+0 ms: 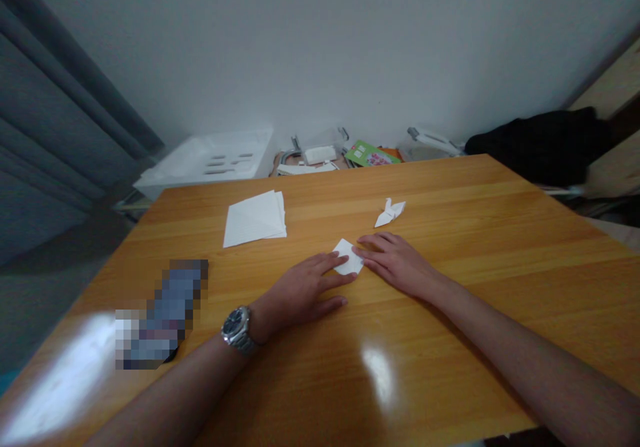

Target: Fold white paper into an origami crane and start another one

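A small folded piece of white paper (346, 257) lies flat on the wooden table (450, 287). My left hand (303, 290), with a metal watch on the wrist, rests flat with fingers stretched out, fingertips on the paper's left side. My right hand (395, 261) lies flat too, fingers extended and pressing the paper's right edge. Neither hand grips anything. A finished folded paper figure (389, 213) sits farther back, beyond my right hand.
A stack of white paper sheets (255, 219) lies at the table's back left. A blurred-out object (160, 313) sits near the left edge. Beyond the table are a white plastic tray (210, 157), small clutter on the floor and a black garment (540, 143).
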The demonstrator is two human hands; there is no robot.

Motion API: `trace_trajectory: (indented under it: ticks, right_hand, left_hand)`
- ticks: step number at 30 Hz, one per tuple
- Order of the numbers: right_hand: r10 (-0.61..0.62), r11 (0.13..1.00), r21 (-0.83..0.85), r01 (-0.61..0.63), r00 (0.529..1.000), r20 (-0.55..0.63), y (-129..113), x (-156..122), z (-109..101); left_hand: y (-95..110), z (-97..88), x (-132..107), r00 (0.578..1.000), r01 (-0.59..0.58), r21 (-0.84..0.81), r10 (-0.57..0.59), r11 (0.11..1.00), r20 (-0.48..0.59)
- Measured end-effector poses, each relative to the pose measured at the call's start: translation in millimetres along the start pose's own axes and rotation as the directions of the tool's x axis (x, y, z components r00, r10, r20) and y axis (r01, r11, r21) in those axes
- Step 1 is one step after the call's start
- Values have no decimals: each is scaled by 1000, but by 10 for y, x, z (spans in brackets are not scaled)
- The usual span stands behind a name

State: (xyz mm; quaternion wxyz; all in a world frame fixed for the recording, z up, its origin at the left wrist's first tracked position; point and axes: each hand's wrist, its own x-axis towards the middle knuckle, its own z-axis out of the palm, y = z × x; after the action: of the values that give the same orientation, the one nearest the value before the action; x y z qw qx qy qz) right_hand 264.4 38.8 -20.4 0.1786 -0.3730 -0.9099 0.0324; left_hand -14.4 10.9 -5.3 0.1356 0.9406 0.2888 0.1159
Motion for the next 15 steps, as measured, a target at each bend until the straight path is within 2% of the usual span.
trace_trajectory:
  ticks: [5, 15]
  right_hand:
    - [-5, 1000, 5, 5, 1000, 25, -9, 7, 34]
    - [15, 998, 57, -15, 1000, -5, -21, 8, 52]
  left_hand:
    - [-2, -1, 12, 1000, -6, 22, 5, 1000, 19]
    - [-11, -39, -2, 998, -56, 11, 56, 998, 15]
